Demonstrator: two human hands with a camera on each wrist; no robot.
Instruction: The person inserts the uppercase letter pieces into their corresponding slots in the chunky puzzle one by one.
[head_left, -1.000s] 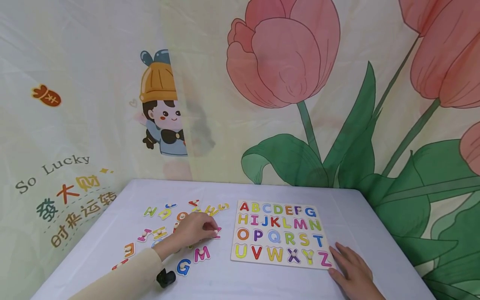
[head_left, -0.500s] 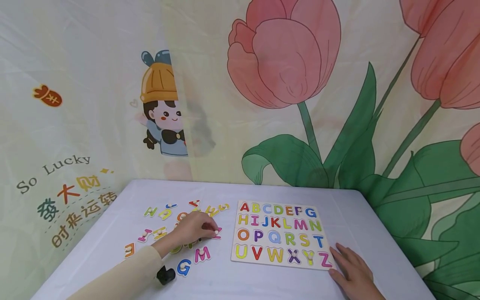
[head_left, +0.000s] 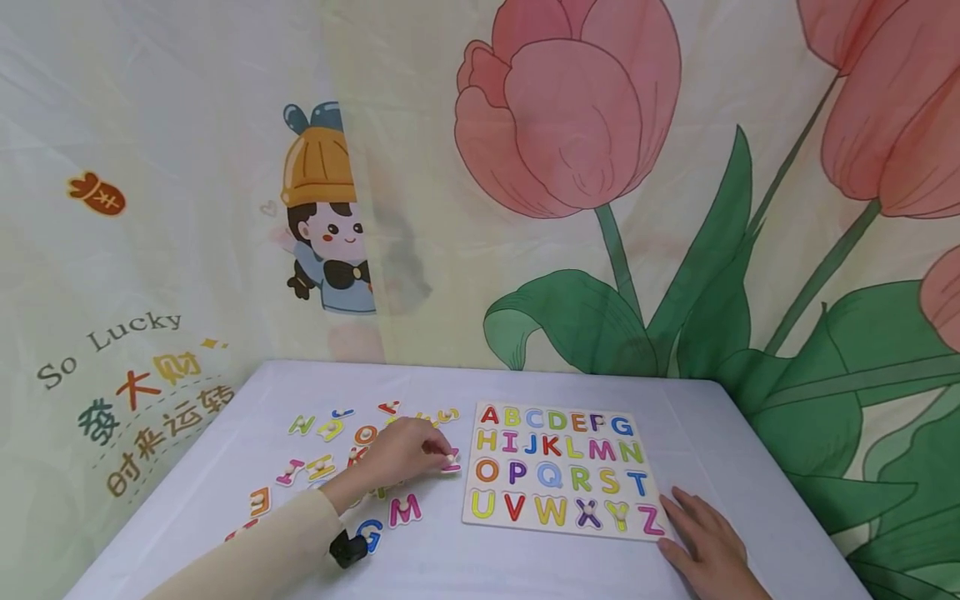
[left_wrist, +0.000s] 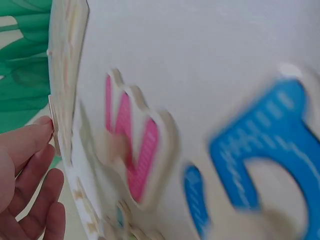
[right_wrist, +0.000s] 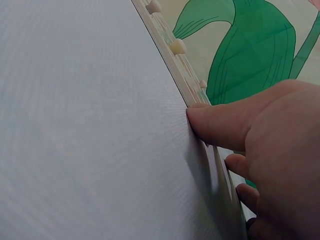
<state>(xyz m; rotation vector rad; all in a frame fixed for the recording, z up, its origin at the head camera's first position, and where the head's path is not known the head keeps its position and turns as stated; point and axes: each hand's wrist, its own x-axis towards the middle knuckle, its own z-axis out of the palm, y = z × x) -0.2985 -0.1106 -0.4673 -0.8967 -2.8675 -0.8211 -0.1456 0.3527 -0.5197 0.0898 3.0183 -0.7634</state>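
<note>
My left hand pinches the small knob of a pink letter piece, which looks like a Z, just left of the alphabet board. Fingers partly cover that piece; in the left wrist view it shows thin and edge-on at the fingertips. The white board carries rows of coloured letters, and knobs stand on its purple X and yellow-green Y. At the board's lower right corner rests my right hand, thumb touching the front edge, fingers extended along the right side.
Loose knobbed letters lie about the left of the white table, among them a pink M, a blue G and a green N. Some are hidden under the left forearm. A printed curtain hangs behind.
My left hand has moved slightly right, carrying the pink letter piece closer to the board's left edge. The right hand and the board have stayed put.
</note>
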